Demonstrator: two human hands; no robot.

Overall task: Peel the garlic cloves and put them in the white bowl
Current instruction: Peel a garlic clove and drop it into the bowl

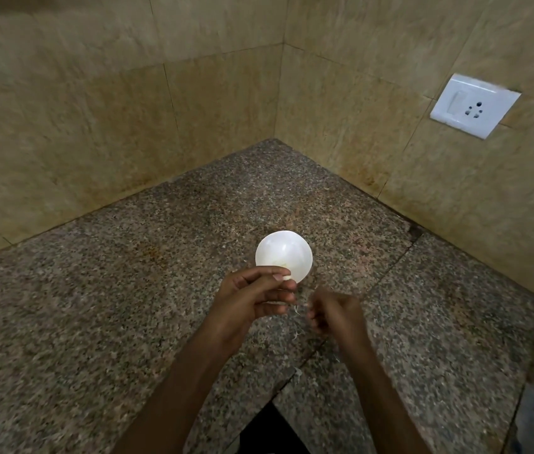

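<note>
Granite counter (128, 306) fills a tiled corner. A garlic clove (286, 277) sits pinched in the left hand's (252, 296) fingers at the white bowl's (291, 237) six o'clock rim. A slip could drop it onto the counter or into the bowl with skin still attached. At four o'clock the right hand (334, 316) is motion-blurred, fingers curled, its hold unreadable. The bowl's contents are indistinct.

A bare left grip (255, 296) pinches pale garlic (286, 277) over the near rim of a small white bowl (283, 250) on a speckled granite tabletop (95, 306). The right grip (337, 316), blurred, fingers curled, hangs just beside it. A white socket (475, 106) is set in the right-hand wall (373, 77).
</note>
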